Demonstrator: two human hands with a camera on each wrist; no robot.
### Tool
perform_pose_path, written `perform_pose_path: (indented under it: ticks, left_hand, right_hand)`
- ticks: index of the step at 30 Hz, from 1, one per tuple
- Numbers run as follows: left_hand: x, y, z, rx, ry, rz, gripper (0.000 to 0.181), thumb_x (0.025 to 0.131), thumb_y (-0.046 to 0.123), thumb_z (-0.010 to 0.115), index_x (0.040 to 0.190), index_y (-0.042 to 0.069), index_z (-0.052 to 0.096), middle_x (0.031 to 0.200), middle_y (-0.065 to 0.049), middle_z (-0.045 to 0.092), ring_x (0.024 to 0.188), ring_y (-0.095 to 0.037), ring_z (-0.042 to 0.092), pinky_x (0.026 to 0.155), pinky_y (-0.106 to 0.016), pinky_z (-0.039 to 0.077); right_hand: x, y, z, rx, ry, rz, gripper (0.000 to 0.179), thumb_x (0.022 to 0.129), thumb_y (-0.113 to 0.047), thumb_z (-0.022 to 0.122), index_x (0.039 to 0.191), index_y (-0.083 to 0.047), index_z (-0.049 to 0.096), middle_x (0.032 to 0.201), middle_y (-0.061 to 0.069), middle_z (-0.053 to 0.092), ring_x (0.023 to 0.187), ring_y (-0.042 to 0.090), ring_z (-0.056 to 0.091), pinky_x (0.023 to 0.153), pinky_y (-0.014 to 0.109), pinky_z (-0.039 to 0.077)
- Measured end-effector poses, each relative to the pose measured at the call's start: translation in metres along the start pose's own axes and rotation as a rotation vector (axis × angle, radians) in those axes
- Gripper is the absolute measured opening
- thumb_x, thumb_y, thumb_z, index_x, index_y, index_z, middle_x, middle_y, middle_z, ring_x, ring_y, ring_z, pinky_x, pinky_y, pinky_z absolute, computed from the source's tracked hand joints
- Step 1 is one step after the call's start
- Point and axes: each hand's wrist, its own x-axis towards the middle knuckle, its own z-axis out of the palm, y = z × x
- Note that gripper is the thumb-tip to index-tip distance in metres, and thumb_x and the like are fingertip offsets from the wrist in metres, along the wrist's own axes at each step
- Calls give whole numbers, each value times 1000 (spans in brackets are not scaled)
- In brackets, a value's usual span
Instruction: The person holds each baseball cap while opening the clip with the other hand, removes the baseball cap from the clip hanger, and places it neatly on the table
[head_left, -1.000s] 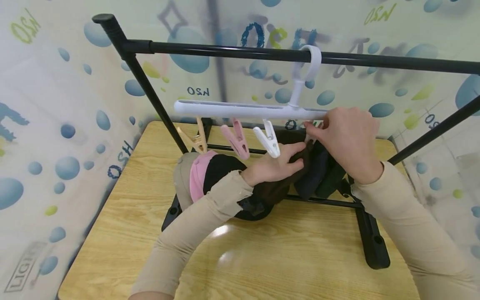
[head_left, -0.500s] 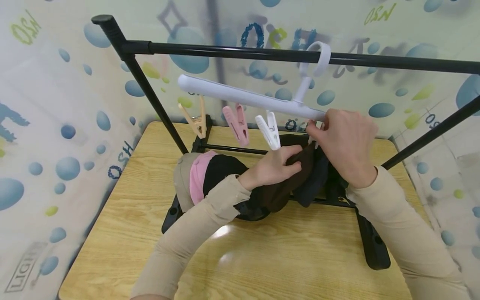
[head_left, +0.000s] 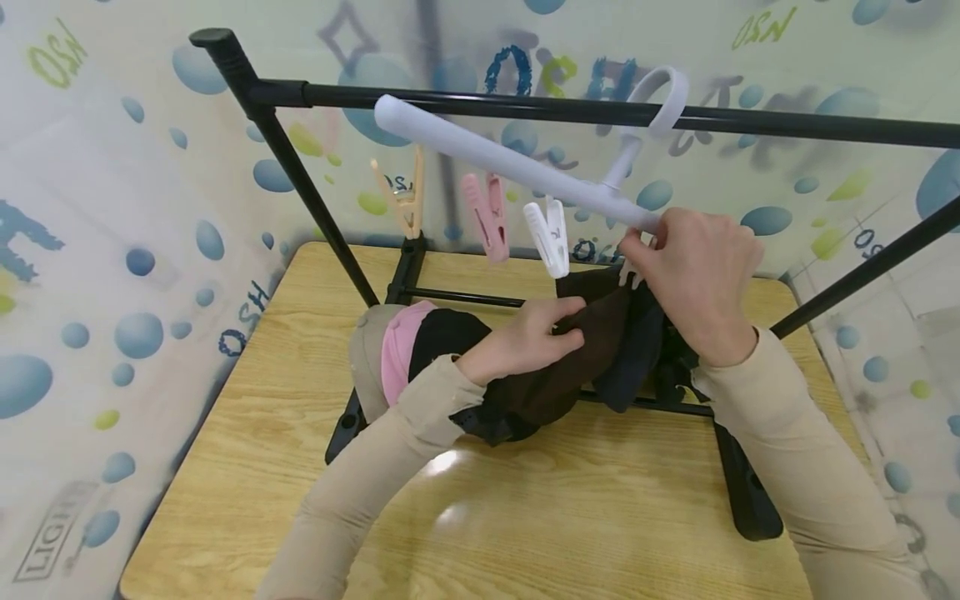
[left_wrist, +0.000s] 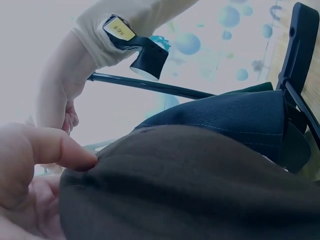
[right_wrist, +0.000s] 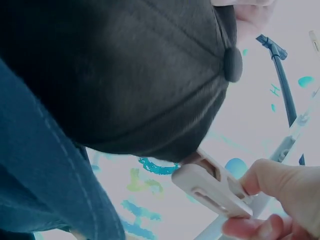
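A dark brown cap (head_left: 600, 333) hangs below the right end of a white hanger (head_left: 510, 162). My left hand (head_left: 521, 337) pinches the cap's crown from the left. With bent fingers, my right hand (head_left: 697, 275) grips a pale clothespin (right_wrist: 210, 182) at the hanger's low right end. In the right wrist view the clothespin's tip meets the cap's edge; whether it bites the fabric is hard to tell. Beside the brown cap hangs a navy cap (left_wrist: 215, 115). The hanger tilts, left end raised, its hook round the black rail (head_left: 480, 102).
Orange (head_left: 405, 200), pink (head_left: 487, 218) and white (head_left: 549, 237) clothespins dangle from the hanger. Beige (head_left: 366, 354), pink (head_left: 401, 342) and black (head_left: 446, 342) caps lie in a row on the wooden table (head_left: 525, 517). The rack's black feet (head_left: 746, 492) stand on it.
The hanger's left end has risen while its hook slid right along the rail. My left hand has shifted slightly left. More of the brown cap shows; my right hand stays at the clothespin.
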Motion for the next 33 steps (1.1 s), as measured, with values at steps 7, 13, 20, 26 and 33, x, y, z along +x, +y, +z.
perform_pose_path:
  ticks: [7, 13, 20, 26, 33]
  left_hand:
    - [-11, -7, -11, -61, 15, -128, 15, 97, 2, 49, 108, -4, 57, 87, -10, 55, 74, -16, 51, 68, -22, 40]
    - [-24, -25, -23, -197, 118, -243, 20, 99, 4, 47, 114, 0, 59, 103, -11, 60, 87, -21, 55, 76, -30, 44]
    - [-45, -48, -27, -305, 225, -388, 26, 100, 5, 45, 122, -2, 57, 114, -14, 60, 95, -23, 58, 83, -34, 46]
    - [-64, -61, -25, -270, 269, -502, 26, 100, 9, 49, 121, -4, 57, 109, -15, 62, 93, -24, 60, 81, -35, 49]
    - [-84, -65, -23, -283, 268, -546, 23, 100, 11, 51, 117, -3, 57, 99, -14, 64, 88, -22, 63, 73, -36, 54]
  right_hand:
    - [2, 4, 0, -38, -19, 51, 40, 88, -24, 52, 53, -5, 46, 45, 7, 33, 40, 26, 25, 41, 35, 15]
    - [2, 8, 0, -47, -33, 63, 40, 86, -23, 51, 51, -4, 45, 45, 9, 32, 41, 27, 24, 43, 34, 13]
    - [-1, 11, 0, -63, -51, 65, 41, 86, -24, 54, 50, -4, 47, 44, 8, 34, 40, 27, 27, 43, 34, 13]
    - [-3, 14, -1, -90, -74, 72, 42, 84, -26, 57, 49, -5, 46, 43, 7, 33, 40, 25, 25, 42, 33, 13]
    - [-4, 17, -3, -109, -97, 86, 44, 81, -32, 59, 47, -7, 46, 42, 6, 32, 39, 23, 23, 42, 33, 12]
